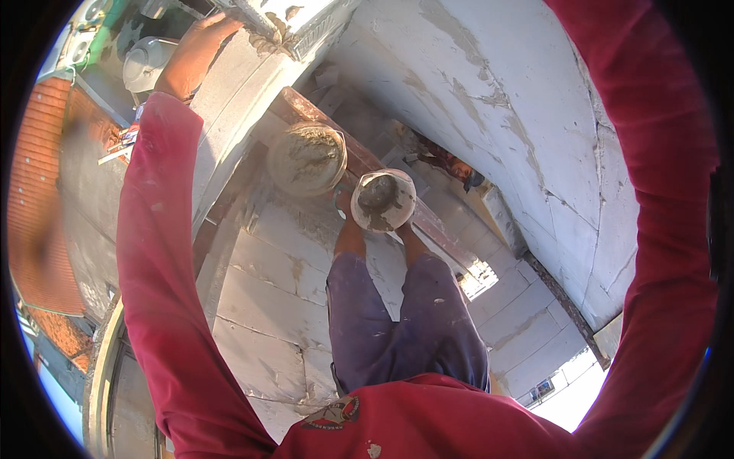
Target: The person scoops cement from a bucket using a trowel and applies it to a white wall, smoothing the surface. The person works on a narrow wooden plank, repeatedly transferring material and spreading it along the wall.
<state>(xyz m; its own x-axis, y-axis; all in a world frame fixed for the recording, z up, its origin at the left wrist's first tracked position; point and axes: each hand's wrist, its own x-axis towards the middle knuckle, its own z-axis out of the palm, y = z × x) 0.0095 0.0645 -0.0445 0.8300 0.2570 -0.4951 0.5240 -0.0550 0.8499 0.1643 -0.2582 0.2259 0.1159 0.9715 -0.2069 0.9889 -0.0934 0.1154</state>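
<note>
My left hand (205, 52) reaches up at the far left and rests against the top of a pale block wall (243, 80). Its fingers lie stretched along the block's edge, and I make out nothing held in them. Rough grey mortar (284, 21) sits on the wall top beside it. My right arm (650, 99) rises along the right side and leaves the picture at the top, so the right hand is out of sight. By my feet stands a wide bucket (277, 174) full of grey mortar. Closer to me is a smaller white bucket (367, 218) with mortar at its bottom.
A reddish-brown plank (436, 229) runs diagonally beneath the buckets and my feet. A tall block wall (527, 99) closes the right side. Low down beside it, a person (461, 170) is partly visible. Outside on the left are a white tank (145, 65) and an orange roof (42, 191).
</note>
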